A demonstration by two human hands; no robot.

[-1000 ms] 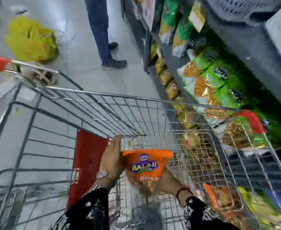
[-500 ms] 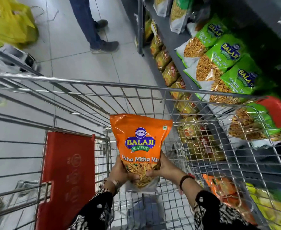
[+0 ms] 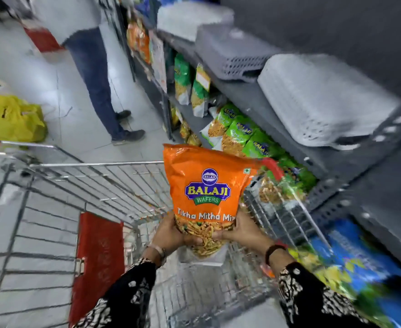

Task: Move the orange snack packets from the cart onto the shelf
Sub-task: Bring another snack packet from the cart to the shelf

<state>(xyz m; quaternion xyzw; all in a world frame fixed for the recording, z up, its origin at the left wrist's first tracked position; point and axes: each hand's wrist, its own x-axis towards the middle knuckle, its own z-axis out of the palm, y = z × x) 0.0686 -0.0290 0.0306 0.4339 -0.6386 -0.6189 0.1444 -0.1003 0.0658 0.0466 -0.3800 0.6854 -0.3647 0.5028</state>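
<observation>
An orange Balaji snack packet (image 3: 206, 185) stands upright above the wire cart (image 3: 95, 183), lifted near the cart's right side. My left hand (image 3: 168, 235) grips its lower left corner and my right hand (image 3: 244, 233) grips its lower right corner. To the right runs the grey shelf (image 3: 261, 105), with green snack packets (image 3: 244, 133) lined up on a lower level. A bit of another orange packet (image 3: 267, 272) shows in the cart under my right wrist.
A person in blue jeans (image 3: 95, 74) stands in the aisle ahead, close to the shelf. A yellow bag (image 3: 10, 119) lies on the floor at left. Grey plastic baskets (image 3: 313, 98) lie on the upper shelf. The cart's red child-seat flap (image 3: 97, 261) hangs at lower left.
Both hands have raised the orange packet from inside the cart to above its rim and moved it right, toward the shelf. The view has swung up and to the right.
</observation>
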